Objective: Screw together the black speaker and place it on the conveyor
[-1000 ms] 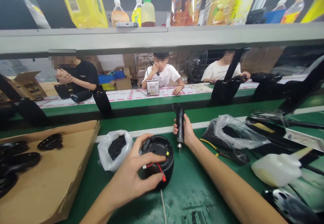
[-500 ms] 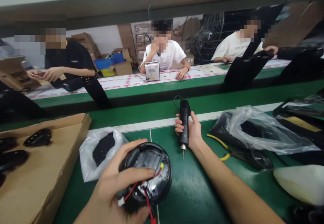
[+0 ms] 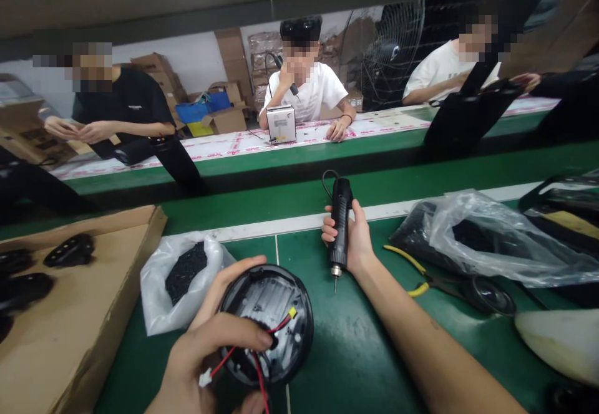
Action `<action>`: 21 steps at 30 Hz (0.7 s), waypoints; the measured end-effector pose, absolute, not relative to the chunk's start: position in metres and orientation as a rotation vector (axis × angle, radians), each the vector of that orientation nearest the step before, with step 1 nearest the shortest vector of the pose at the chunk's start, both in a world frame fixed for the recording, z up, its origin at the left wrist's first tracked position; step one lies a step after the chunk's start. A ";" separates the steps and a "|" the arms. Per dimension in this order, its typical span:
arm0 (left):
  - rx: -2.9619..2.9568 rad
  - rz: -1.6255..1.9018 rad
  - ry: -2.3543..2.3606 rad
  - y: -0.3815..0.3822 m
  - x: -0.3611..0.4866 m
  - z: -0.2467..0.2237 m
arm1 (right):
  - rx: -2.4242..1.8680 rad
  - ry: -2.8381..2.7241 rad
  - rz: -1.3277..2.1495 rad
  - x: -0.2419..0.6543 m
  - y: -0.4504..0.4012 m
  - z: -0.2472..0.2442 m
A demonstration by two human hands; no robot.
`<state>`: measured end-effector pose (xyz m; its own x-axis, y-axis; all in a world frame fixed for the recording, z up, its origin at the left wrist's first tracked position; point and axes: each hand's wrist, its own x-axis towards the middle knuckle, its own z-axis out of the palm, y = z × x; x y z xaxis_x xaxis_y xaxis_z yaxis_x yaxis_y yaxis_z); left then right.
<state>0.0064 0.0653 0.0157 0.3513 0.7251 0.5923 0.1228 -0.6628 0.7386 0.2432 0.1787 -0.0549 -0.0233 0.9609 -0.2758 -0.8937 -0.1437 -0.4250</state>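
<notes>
My left hand (image 3: pixel 210 345) is closed round a round black plastic housing (image 3: pixel 294 314), its hollow inside facing up and the thumb pressed inside it. Red and black wires come out of the housing; one carries a yellow connector (image 3: pixel 292 312), another a white plug (image 3: pixel 205 377). In my right hand (image 3: pixel 358 236) is a black electric screwdriver (image 3: pixel 340 227), upright with its bit pointing down, a little to the right of the housing and apart from it. Beside my left hand stands a white plastic bag (image 3: pixel 154 295) of small black screws (image 3: pixel 187 270).
At left lies a cardboard tray (image 3: pixel 93 314) with black plastic parts (image 3: pixel 70 250). Yellow-handled pliers (image 3: pixel 418 289), a clear bag (image 3: pixel 496 245) of dark pieces and a whitish rounded object (image 3: pixel 561 342) lie at right. Several people sit across the green bench (image 3: pixel 253 196).
The housing has turned slightly in my left hand, and its wires have shifted with the thumb moving a little left. The screwdriver stays nearly in place. The camera view has shifted slightly.
</notes>
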 end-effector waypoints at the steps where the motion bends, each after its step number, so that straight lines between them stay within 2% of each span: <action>1: 2.050 1.331 0.732 0.067 0.007 0.014 | -0.583 -0.156 1.615 0.243 0.179 -0.055; 6: 2.123 1.445 0.659 0.068 0.010 0.000 | -0.615 -0.186 1.599 0.240 0.177 -0.055; 12: 2.216 1.273 0.600 0.071 -0.002 -0.005 | -0.641 -0.214 1.578 0.240 0.177 -0.055; 21: 2.055 1.441 0.573 0.069 0.009 -0.005 | -0.684 -0.248 1.567 0.238 0.179 -0.056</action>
<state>0.0094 0.0694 -0.0047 0.3311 0.6283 0.7040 0.0264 -0.7520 0.6586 0.2383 0.1787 -0.0563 0.0251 0.9615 -0.2737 -0.8301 -0.1325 -0.5416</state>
